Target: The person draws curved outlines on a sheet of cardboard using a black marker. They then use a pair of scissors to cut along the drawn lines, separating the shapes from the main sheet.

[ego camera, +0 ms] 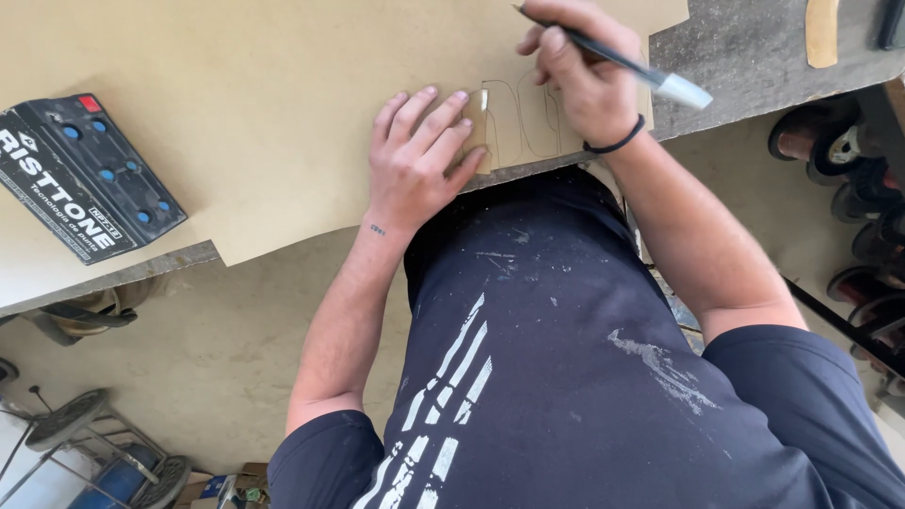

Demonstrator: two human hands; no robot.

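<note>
A large tan sheet [264, 113] lies over the workbench. My left hand [419, 155] presses flat on a small tan template piece [478, 127] near the sheet's front edge, fingers spread over it. My right hand [580, 71] is closed on a black pen with a silver cap [650, 73], its tip down on the sheet just past the template. Thin drawn outlines [528, 118] show on the sheet between the two hands. A dark band circles my right wrist.
A black battery with blue caps [80, 174] rests on the sheet at the left. The grey bench top [754, 42] shows at the right with a tan strip [822, 30] on it. Wheels and round parts [848, 170] stand on the floor at right; a metal stand [85, 443] at lower left.
</note>
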